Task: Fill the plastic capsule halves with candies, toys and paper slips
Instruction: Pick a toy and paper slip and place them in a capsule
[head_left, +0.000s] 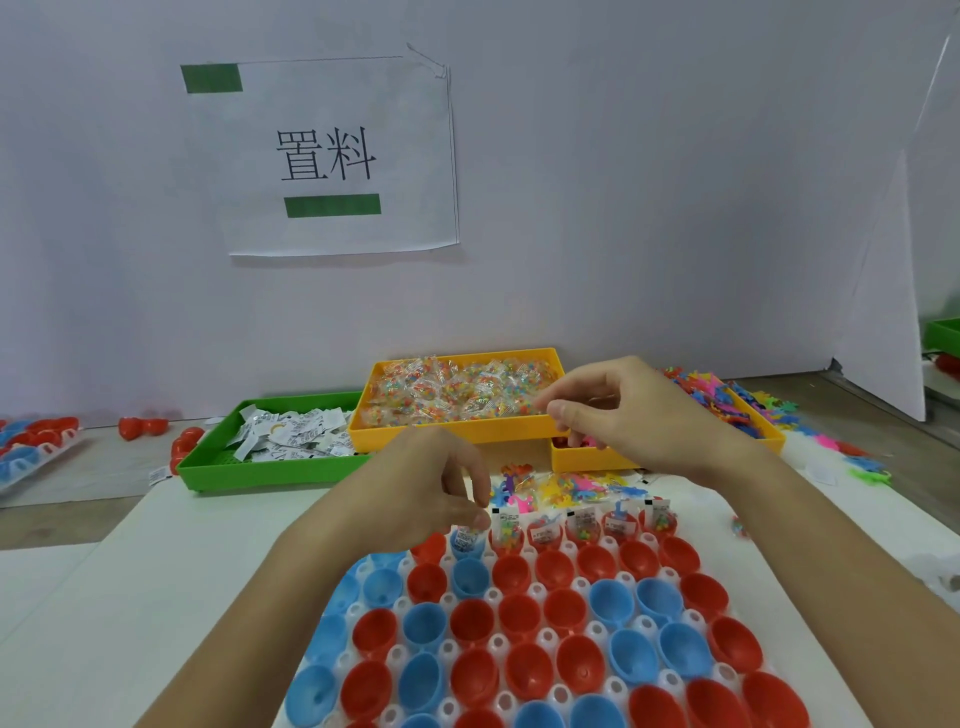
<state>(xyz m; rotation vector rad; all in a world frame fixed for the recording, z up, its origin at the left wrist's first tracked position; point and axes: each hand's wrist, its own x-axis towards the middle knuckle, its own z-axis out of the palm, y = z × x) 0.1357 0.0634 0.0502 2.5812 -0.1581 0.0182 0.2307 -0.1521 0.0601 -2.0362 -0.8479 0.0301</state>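
I see a white holder (540, 590) on the desk (197, 561) packed with red and blue capsule halves (519, 616), open side up. Most look empty; the far row of halves (584, 530) already holds candy packets and paper slips standing upright. Behind it, a green tray (208, 460) carries loose paper slips (291, 434), a yellow tray (452, 428) is heaped with clear candy packets (457, 389), and a second yellow tray (576, 457) to the right holds bright plastic toys (727, 400). More toys (566, 488) lie on the desk just past the holder.

My left hand (436, 488) has its fingers curled, pinching a paper slip (467, 535) at a blue half at the left end of that far row. My right hand (618, 410) hovers over the yellow trays with curled fingers; I cannot tell whether it holds anything.
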